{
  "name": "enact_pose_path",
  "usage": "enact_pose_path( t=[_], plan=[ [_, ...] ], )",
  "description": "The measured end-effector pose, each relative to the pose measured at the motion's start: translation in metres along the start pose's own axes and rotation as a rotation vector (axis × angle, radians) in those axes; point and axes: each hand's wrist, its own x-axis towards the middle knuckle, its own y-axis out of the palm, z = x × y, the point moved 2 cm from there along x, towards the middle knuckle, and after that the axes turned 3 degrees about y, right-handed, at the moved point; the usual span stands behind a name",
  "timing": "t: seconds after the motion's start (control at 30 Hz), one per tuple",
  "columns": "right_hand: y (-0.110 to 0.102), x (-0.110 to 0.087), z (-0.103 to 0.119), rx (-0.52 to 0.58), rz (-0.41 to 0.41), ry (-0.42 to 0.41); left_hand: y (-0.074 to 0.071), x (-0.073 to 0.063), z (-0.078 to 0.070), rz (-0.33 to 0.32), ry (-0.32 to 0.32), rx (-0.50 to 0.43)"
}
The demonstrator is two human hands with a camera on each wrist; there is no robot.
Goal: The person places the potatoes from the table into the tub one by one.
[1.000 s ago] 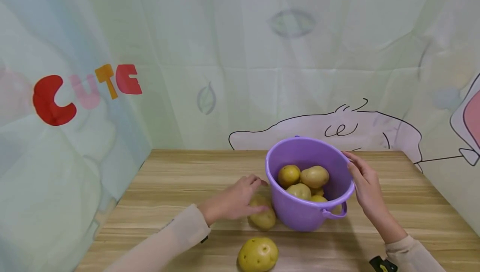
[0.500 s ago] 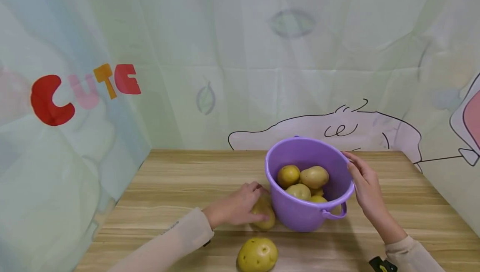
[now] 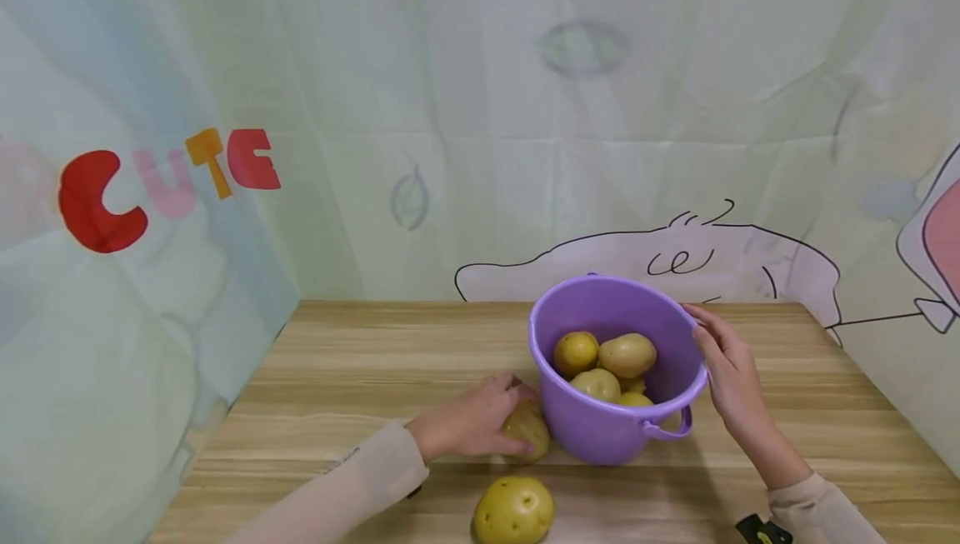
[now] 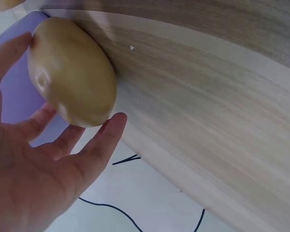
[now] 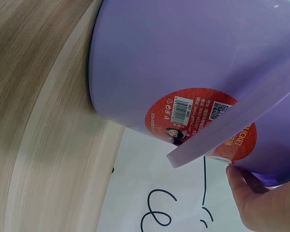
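Note:
A purple bucket stands on the table with several potatoes inside. Against its left side lies one potato, which my left hand grips from the left. In the left wrist view, the thumb and fingertips meet this potato at opposite sides. My right hand holds the bucket's right rim. In the right wrist view, fingers of that hand bear on the bucket near the rim; the rest is out of frame. Another yellow potato lies at the table's front.
The wooden table ends at the back against a printed cloth. A side handle juts from the bucket's near right, and a red label is stuck on its wall.
My left hand has come down a little and its fingers have closed round the potato beside the bucket. The right hand and the bucket have kept their places.

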Motion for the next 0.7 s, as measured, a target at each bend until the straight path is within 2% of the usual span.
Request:
enact_pose_path(
  t=[0.27, 0.7],
  plan=[
    [0.0002, -0.0004, -0.0007, -0.014, 0.009, 0.021, 0.0024, -0.0013, 0.0017, -0.002, 0.016, -0.015],
    [-0.0005, 0.0008, -0.002, -0.012, 0.008, 0.024, 0.0013, 0.0002, 0.0027, 0.001, 0.007, -0.026]
  ],
)
